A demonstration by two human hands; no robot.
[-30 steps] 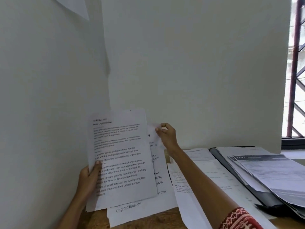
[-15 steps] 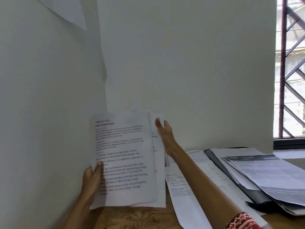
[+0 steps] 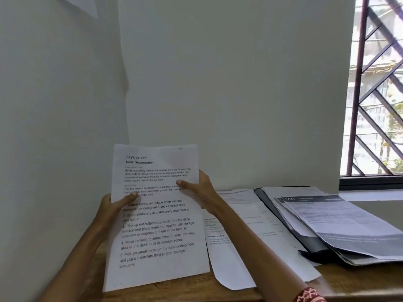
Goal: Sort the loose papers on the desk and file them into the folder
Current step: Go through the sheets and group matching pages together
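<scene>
Both hands, left hand (image 3: 113, 203) and right hand (image 3: 199, 188), now grasp the squared papers (image 3: 157, 225) (previously fanned apart), ready for the open folder (image 3: 305, 238).

You face a corner where two plain pale walls (image 3: 239, 83) meet. At the upper left, the lower corner of a white sheet (image 3: 84, 5) fixed to the left wall pokes into view. On your right, a window (image 3: 379, 88) with a dark frame is guarded by a reddish-brown metal grille (image 3: 357, 88) of upright and diagonal bars, bright daylight behind it. A wooden tabletop (image 3: 359, 277) runs below.
</scene>
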